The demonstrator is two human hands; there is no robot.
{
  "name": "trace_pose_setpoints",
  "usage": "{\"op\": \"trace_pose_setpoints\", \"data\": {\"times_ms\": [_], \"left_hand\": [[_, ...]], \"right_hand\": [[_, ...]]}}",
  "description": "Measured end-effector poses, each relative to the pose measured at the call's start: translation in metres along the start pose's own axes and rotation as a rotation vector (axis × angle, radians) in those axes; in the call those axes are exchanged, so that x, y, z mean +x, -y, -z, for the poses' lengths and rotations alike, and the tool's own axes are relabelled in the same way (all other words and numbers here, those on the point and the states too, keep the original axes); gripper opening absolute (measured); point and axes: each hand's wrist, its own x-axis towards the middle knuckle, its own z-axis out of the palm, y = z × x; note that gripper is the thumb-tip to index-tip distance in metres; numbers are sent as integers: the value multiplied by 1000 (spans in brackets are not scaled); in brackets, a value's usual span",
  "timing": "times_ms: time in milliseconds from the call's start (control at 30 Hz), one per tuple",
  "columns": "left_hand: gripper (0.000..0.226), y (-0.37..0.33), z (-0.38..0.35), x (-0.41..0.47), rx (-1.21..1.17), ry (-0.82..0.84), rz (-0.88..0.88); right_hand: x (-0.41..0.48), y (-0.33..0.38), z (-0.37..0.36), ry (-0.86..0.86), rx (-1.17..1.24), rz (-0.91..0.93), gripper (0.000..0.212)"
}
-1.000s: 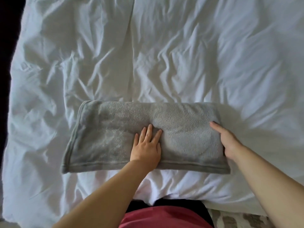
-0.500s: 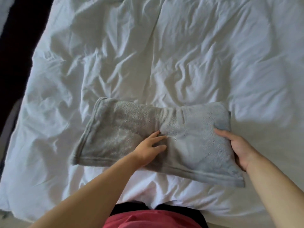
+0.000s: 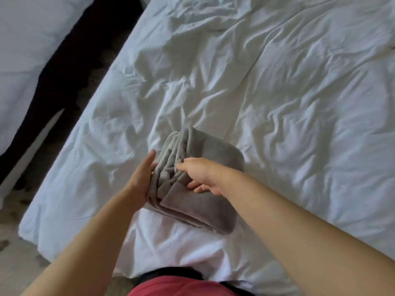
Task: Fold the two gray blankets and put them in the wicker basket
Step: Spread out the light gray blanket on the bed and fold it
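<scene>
Gray fleece, folded into a thick compact bundle (image 3: 198, 184), is found lying on the rumpled white bedding (image 3: 277, 103) near the foot edge of the bed, directly in front of the person. Stacked layer edges are exposed along the bundle's left side.

The left hand (image 3: 140, 182) is held flat and open-fingered against that layered side, palm touching the cloth. The right hand (image 3: 203, 178) is laid on top of the bundle, its thumb pressed into the upper folds and its fingers curled around the top layer in a grip.

Only one gray blanket is in view; the second is not visible. No wicker basket appears in the frame, so its position and contents cannot be reported.

Risks noted, as judgement only: the layers look loose and uneven at the left edge, and a lift made with support on one side alone could let them slide apart and the fold open. The soft, wrinkled bedding gives little firm backing, so pressing down may distort the bundle rather than square it. Fleece being slippery against itself, a shallow grip on the top layer alone could peel it off the stack during carrying.

A dark gap (image 3: 70, 67) is seen to the left of the bed.
</scene>
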Motion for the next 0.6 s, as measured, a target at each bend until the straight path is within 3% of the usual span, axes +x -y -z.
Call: {"op": "trace_pose_setpoints", "data": {"times_ms": [200, 267, 333, 433, 500, 567, 600], "left_hand": [[51, 1, -12, 10, 1031, -212, -161], [51, 4, -27, 15, 1370, -229, -201], [43, 7, -37, 21, 1556, -249, -239], [27, -1, -40, 24, 1461, -245, -242], [13, -11, -29, 22, 1066, -194, -169], [17, -12, -9, 22, 775, -222, -100], [23, -8, 3, 23, 763, -285, -90]], "right_hand": [[16, -15, 10, -13, 108, 13, 48], [14, -22, 23, -85, 120, 22, 42], [13, -27, 37, -205, 76, 50, 30], [18, -40, 58, -464, 138, 110, 18], [25, -53, 68, -641, 103, 107, 18], [30, -66, 71, -733, -20, 88, 34], [32, -71, 70, -758, -69, 79, 44]]}}
